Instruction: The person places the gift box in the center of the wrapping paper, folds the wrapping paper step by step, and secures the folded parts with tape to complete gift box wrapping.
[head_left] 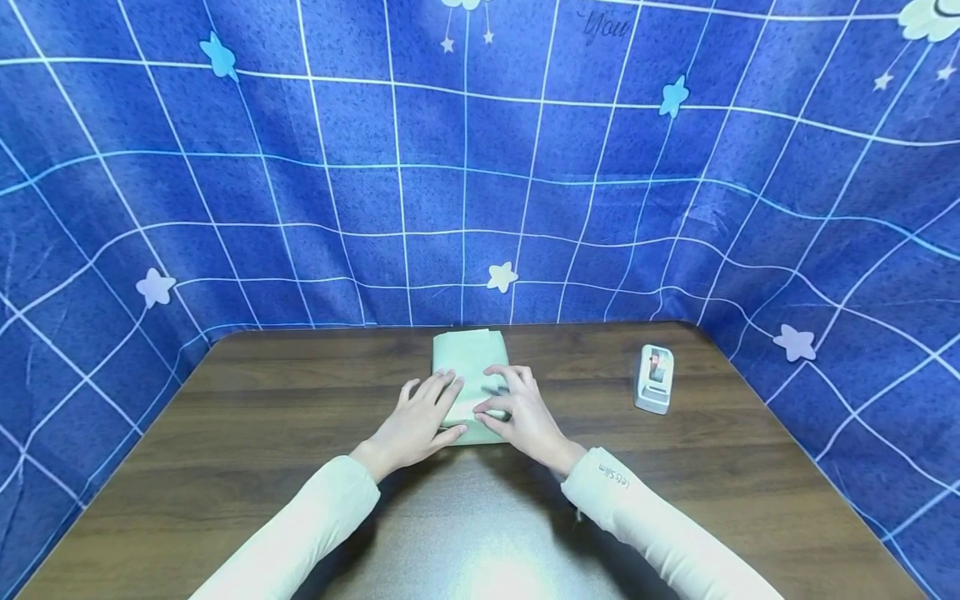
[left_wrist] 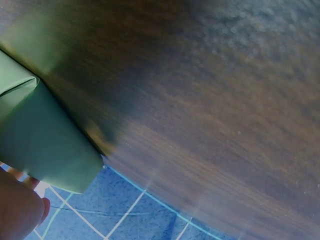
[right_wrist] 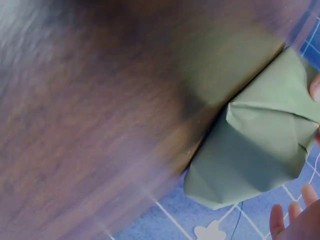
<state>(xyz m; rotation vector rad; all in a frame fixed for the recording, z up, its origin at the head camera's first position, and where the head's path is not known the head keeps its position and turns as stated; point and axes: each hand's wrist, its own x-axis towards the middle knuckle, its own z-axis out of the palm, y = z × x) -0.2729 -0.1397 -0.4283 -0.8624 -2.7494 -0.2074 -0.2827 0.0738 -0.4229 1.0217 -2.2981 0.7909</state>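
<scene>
A parcel wrapped in pale green paper [head_left: 468, 354] lies near the table's far edge, with folded flaps at its ends. My left hand [head_left: 417, 421] rests on its left side, fingers spread over the top and thumb at the near left corner. On the near right part is my right hand [head_left: 525, 417], thumb and index finger pinching the paper while the other fingers stay raised. The right wrist view shows the parcel's folded end [right_wrist: 260, 145] with fingertips at the right border. In the left wrist view, the other end [left_wrist: 45, 135] shows above part of my left hand [left_wrist: 20, 205].
A white and grey tape dispenser [head_left: 654, 379] stands to the right on the brown wooden table [head_left: 300, 392]. Behind and beside the table hangs a blue curtain [head_left: 337, 192] with white grid lines and stars. Light glares off the table's near middle.
</scene>
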